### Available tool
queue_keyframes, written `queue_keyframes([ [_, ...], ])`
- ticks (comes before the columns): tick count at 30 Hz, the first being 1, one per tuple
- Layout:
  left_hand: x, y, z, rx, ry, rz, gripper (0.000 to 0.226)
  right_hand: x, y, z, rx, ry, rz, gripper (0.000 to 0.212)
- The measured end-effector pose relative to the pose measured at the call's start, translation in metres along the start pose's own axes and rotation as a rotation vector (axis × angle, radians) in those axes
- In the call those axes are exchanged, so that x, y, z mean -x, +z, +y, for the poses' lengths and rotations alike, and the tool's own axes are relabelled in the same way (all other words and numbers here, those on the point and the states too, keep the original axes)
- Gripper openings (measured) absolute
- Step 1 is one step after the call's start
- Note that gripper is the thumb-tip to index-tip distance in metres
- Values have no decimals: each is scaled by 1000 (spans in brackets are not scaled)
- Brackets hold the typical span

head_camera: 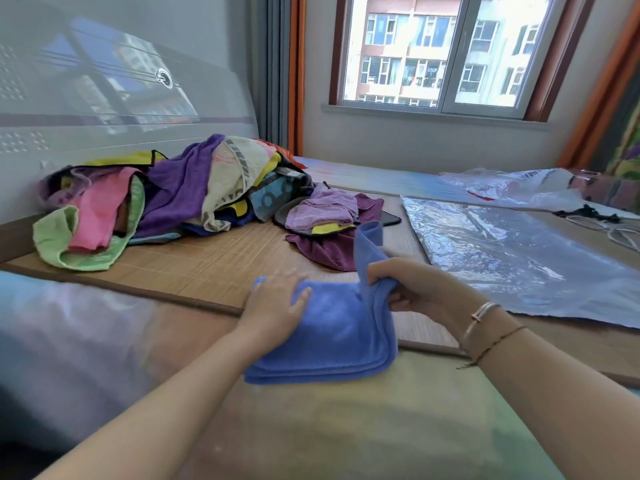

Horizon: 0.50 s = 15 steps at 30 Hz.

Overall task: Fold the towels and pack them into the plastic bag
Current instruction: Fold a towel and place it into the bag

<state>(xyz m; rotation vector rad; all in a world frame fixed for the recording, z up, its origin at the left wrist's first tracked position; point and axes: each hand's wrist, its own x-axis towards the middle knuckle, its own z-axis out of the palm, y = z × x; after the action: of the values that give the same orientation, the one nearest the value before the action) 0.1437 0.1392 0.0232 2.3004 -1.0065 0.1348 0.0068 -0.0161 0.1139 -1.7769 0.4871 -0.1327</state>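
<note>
Towel [332,327], blue and part folded, lies on the bed edge under the flat, open left hand [277,303] while the right hand [412,289] pinches its raised corner, which could slip and undo the fold.

Blue towel [332,327]; purple, pink, green pile [166,199].

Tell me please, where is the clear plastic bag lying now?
In the head view, the clear plastic bag lies flat on the right side of the bamboo mat, just beyond the right hand and right of the dark purple towel.
</note>
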Motion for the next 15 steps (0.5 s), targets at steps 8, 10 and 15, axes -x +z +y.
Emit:
queue_keyframes([
  [8, 33, -44, -46, 742, -705, -56, 31, -27, 114, -5, 483, -152, -234, 39],
  [10, 37, -45, -37, 832, -743, -108, 33, -27, 126, 3, 608, -144, -324, 32],
  [15, 35, -39, -39, 915, -753, -127, 42, -35, 125, 10, 372, -292, -61, 50],
])
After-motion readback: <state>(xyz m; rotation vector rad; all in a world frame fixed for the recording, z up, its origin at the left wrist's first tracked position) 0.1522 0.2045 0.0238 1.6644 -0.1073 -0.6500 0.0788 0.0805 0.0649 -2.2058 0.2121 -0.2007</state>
